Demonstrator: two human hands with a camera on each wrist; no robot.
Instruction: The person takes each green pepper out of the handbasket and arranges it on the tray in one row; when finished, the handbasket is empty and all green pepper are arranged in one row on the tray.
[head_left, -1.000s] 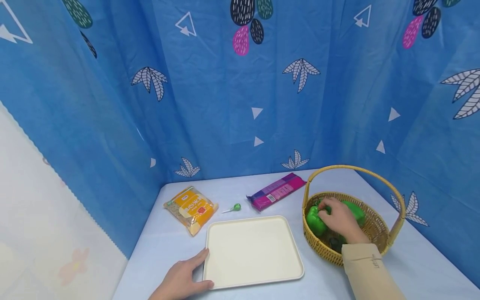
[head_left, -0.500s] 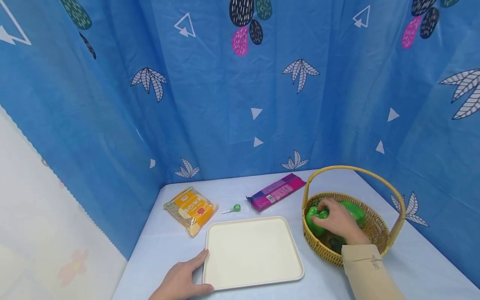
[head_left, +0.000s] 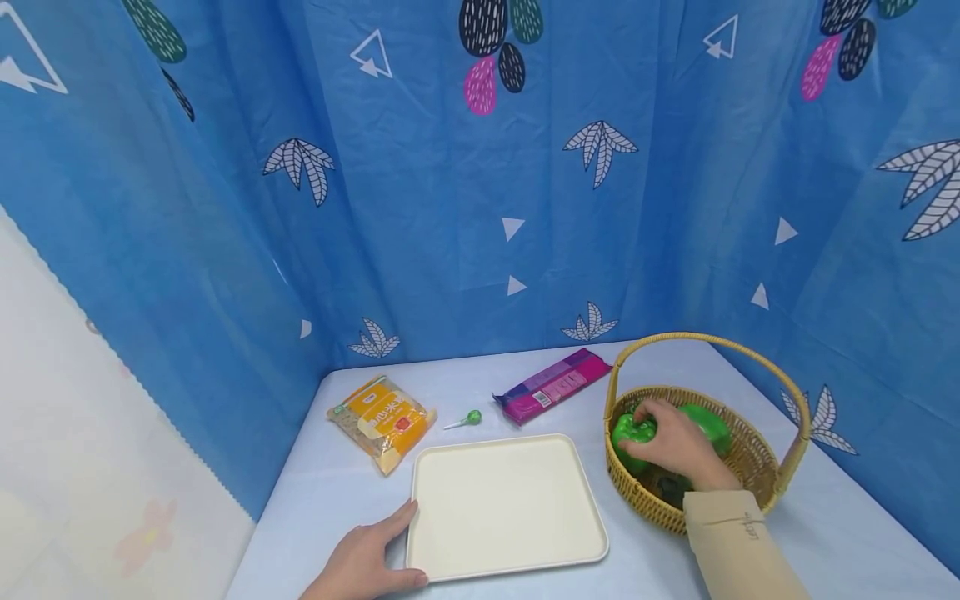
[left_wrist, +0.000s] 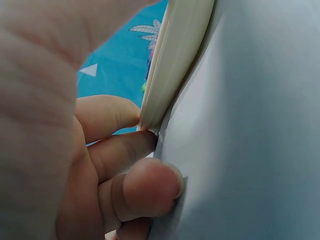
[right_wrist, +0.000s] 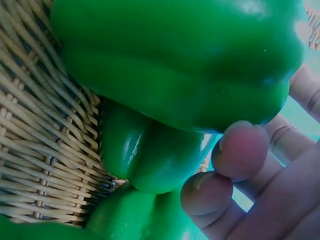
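My right hand (head_left: pixel 681 443) reaches down into the wicker basket (head_left: pixel 633 498) and grips a green bell pepper (head_left: pixel 627 433) near its left wall, thumb and fingers on opposite sides. In the right wrist view this bell pepper (right_wrist: pixel 175 60) fills the top, with fingertips along its lower side. Other green peppers (right_wrist: pixel 142 152) lie below it there. My left hand (head_left: pixel 363 554) sits at the left edge of a cream tray (head_left: pixel 506 508), index finger and thumb spread along the edge. The left wrist view has fingertips right at the tray rim (left_wrist: pixel 172 65).
Behind the tray lie an orange food bag (head_left: pixel 384 419), a green lollipop (head_left: pixel 472 417) and a purple-pink packet (head_left: pixel 553 385). The basket's tall handle (head_left: pixel 708 336) arches over my right hand. A blue curtain (head_left: pixel 450 208) closes off the table's back and sides.
My right thumb has shifted left onto the near side of the bell pepper, so the hand now grips it. The left hand and tray have stayed where they were.
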